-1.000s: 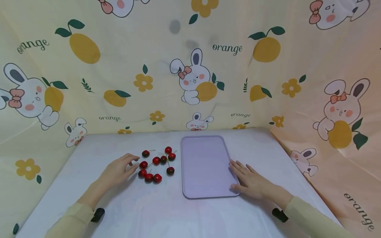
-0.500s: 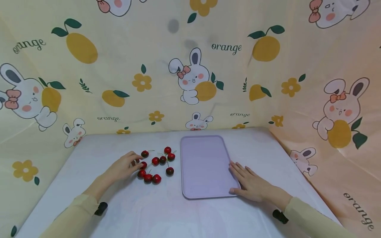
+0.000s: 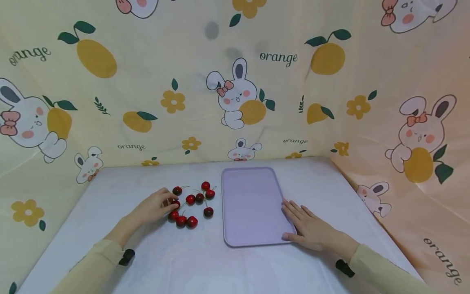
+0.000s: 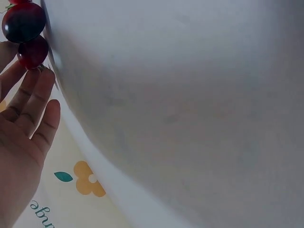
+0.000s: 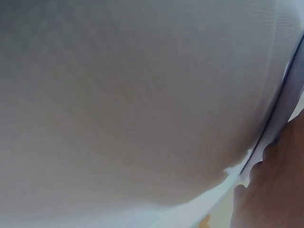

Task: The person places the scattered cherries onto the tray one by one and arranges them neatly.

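Note:
My left hand [image 3: 153, 206] is at the left side of a loose group of dark red cherries, its thumb and fingers round one cherry [image 3: 176, 203] that they partly hide. Just beyond the fingertips lies another cherry [image 3: 177, 190] with a thin green stem; more cherries [image 3: 181, 221] sit close by toward the front. The left wrist view has a cherry [image 4: 33, 52] right at the fingertips and a darker one [image 4: 23, 23] above it. A pale purple rectangular tray [image 3: 249, 212] lies right of the fruit. Fingers straight, my right hand [image 3: 312, 229] rests along its right edge.
Further cherries [image 3: 190, 199] lie between the left hand and the tray, several with stems. A white cloth [image 3: 176, 261] covers the table. Behind and beside it hangs a yellow curtain [image 3: 205, 49] printed with rabbits and oranges.
My left hand has moved slightly right onto the cherry, and its fingers have come together round it. The right hand stays on the tray's edge. The head view has shifted a little.

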